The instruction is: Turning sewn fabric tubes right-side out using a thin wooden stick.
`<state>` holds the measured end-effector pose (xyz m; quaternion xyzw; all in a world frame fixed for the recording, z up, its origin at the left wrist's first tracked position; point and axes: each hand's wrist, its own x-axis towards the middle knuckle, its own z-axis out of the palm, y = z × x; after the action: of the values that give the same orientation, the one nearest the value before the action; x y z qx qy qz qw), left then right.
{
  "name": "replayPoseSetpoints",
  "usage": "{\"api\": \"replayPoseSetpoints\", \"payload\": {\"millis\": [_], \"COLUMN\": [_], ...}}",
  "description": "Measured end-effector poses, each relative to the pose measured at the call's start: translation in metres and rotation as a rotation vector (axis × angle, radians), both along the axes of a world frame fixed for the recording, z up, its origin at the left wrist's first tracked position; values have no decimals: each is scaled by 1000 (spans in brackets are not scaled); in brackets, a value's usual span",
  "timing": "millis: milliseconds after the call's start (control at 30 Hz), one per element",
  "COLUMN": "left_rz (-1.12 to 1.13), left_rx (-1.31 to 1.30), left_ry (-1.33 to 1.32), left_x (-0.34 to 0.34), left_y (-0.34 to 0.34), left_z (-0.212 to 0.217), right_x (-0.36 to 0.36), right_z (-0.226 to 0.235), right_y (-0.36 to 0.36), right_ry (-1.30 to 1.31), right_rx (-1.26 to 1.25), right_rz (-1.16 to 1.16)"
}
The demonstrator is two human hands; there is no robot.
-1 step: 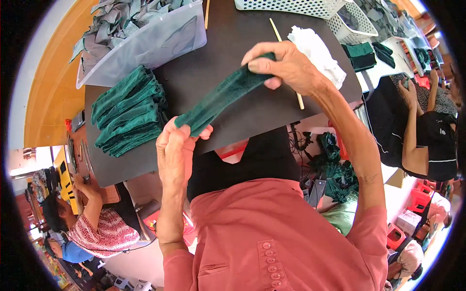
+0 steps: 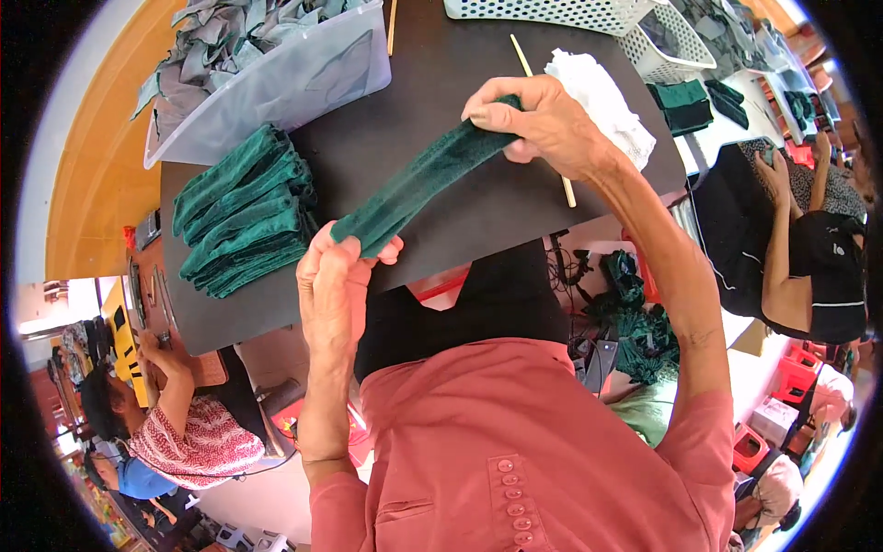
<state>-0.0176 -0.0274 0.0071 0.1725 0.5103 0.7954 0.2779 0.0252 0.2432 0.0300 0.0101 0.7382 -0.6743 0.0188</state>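
Note:
A green velvet strip (image 2: 428, 175) is stretched between my two hands above the dark table, slanting up to the right. My left hand (image 2: 329, 285) pinches its lower end, thumb on top and fingertips showing beyond the edge. At the upper end, my right hand (image 2: 543, 124) is closed on it, the thumb lying across the cloth. Left of my hands lies a stack of folded green velvet strips (image 2: 244, 216), close to my left fingers. Past my right hand, a white crumpled cloth (image 2: 598, 106) rests on the table.
A clear plastic bin (image 2: 303, 83) of grey-green fabric pieces stands at the back left. Thin wooden sticks (image 2: 567, 189) lie on the dark table (image 2: 441, 239). White perforated baskets (image 2: 552, 13) line the far edge. Other people (image 2: 198, 432) sit on both sides. Green fabric (image 2: 644, 336) lies below right.
My right hand has shifted very slightly, and the upper end of the velvet strip with it. The left hand keeps its place.

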Motion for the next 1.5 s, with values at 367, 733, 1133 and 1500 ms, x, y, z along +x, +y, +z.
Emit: {"api": "replayPoseSetpoints", "payload": {"millis": [367, 733, 1133, 1500], "left_rz": [236, -52, -111, -28], "left_rx": [-348, -662, -570, -663], "left_ry": [395, 1455, 1488, 1392], "left_x": [17, 13, 29, 37], "left_y": [8, 27, 26, 24], "left_z": [16, -15, -16, -11], "right_x": [-5, -39, -15, -6], "right_z": [-5, -14, -22, 3], "right_y": [-7, 7, -18, 36], "right_ry": [191, 309, 328, 352], "right_rx": [-10, 542, 690, 1407], "right_rz": [-181, -572, 7, -386]}}
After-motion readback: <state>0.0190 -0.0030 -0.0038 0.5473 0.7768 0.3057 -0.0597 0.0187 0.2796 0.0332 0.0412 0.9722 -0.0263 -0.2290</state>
